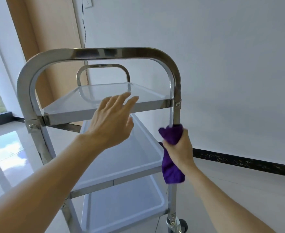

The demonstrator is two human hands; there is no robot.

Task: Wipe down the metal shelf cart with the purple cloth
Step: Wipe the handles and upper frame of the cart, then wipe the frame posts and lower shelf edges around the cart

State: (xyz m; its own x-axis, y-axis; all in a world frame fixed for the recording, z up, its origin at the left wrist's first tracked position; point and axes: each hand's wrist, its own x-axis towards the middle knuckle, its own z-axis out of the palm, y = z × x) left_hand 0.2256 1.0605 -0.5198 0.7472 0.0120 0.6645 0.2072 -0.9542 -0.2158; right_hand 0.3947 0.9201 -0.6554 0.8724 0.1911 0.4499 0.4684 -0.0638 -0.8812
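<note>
Steel fills most of what I see: the metal shelf cart (104, 54) stands right in front of me, its arched near handle spanning the view, with a smaller matching handle (103, 68) at the far end. I count three shelves, a top shelf (81, 105), a middle shelf (143, 157) and a bottom shelf (121, 207), stacked between the uprights.

My right hand (180, 148) is closed in a fist around the purple cloth (171, 153), and the cloth is wrapped about the near right upright (176, 113) of the cart, just below the bracket where the top shelf bolts on. A bunch of cloth sticks out above my fist and a longer tail hangs below it, alongside the corner of the middle shelf.

My left hand (111, 121) is open, fingers spread and slightly blurred, holding nothing. It hovers in front of the near rim of the top shelf; I cannot tell whether the fingertips touch the steel.

Low on the right, a caster wheel (180, 224) sits under the right upright. The cart stands on a glossy tiled floor (9, 148), with a white wall (231, 73) to the right and a dark baseboard (239, 162) along its foot. A wooden panel (46, 31) rises at the far left.
</note>
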